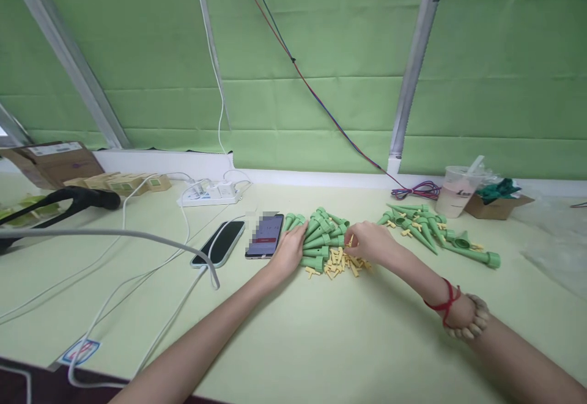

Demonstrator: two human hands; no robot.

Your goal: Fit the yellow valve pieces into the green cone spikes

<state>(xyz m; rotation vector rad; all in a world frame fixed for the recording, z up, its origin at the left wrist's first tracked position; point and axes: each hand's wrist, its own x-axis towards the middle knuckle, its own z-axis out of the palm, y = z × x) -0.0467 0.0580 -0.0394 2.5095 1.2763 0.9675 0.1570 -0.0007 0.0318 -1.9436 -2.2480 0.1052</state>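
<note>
Green cloth backs my bench. From the left I see two phones [238,240], then my left hand [288,251] flat, fingers loosely spread, against the near pile of green spikes [321,236]. Small yellow pegs [338,264] lie scattered below. My right hand [369,242] pinches one at a spike's end. Further right, a second heap [426,228] looks finished; most of the near pile seems left.

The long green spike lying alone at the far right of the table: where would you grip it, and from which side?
Probably the long green spike is best pinched mid-shaft from above. It lies flat on the table, its wide collar end pointing right and clear of the second pile, so its long sides look open to fingers.
</note>
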